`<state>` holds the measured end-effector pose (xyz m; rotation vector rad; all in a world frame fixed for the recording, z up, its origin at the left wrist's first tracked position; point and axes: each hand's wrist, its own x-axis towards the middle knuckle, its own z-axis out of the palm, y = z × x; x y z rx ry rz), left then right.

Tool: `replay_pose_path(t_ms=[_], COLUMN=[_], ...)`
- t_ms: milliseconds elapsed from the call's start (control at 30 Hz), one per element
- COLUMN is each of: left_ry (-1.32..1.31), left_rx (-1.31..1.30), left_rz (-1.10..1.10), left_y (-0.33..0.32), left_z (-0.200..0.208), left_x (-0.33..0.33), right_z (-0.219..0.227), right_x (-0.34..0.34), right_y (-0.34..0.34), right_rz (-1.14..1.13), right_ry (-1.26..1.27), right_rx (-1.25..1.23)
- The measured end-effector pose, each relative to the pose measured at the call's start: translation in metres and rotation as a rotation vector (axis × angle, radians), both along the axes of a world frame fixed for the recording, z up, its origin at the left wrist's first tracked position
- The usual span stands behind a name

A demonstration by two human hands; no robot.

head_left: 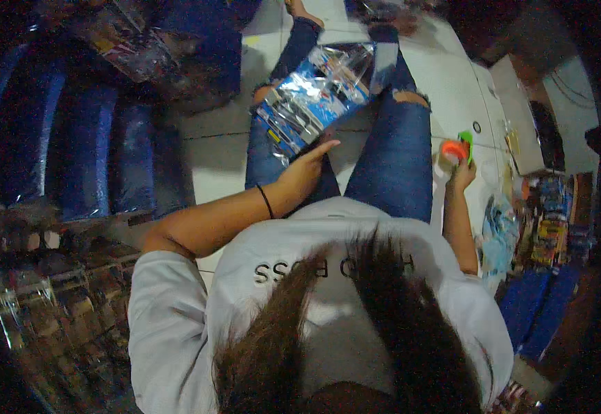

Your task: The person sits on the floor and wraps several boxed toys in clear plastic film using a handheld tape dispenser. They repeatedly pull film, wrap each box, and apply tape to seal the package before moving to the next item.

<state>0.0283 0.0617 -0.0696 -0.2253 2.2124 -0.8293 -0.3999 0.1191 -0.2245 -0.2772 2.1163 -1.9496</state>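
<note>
Resting across the person's lap, a clear plastic packet (312, 96) of blue and white goods lies with its long axis slanted, the upper end toward the right knee, the lower end toward the left thigh. Left hand (305, 169) touches its lower edge, fingers extended, unclenched. Right hand (460, 172) is raised beside the right thigh, gripping an orange and green tape dispenser (457, 148).

Floor (211, 148): pale tiles with dark joints, unevenly lit, brightest at top centre. Left side: tall stacks of dark blue wrapped bundles (86, 145), in shadow. Lower left: shelving (52, 303) holding small clear-wrapped goods. Right side: a white panel (514, 110) and a rack of colourful packets (552, 221). Periphery dark.
</note>
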Motion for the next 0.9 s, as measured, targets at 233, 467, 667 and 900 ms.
replay_pose_path(t_ms=[233, 467, 667, 900], left_ry=[1.821, 1.763, 1.49, 2.058], left_rx=[0.35, 0.74, 1.154, 0.44], left_rz=[0.567, 0.683, 0.425, 0.171], left_y=[-0.036, -0.088, -0.159, -0.179], left_z=[0.021, 0.062, 0.201, 0.199], left_x=[0.011, 0.077, 0.054, -0.01], right_z=[0.05, 0.215, 0.147, 0.066], right_x=[-0.005, 0.099, 0.056, 0.087], right_y=[-0.081, -0.269, -0.201, -0.092], right_rz=[0.258, 2.268, 1.895, 0.888], right_ry=[1.089, 0.592, -0.008, -0.568], right_rx=[0.176, 0.331, -0.131, -0.614])
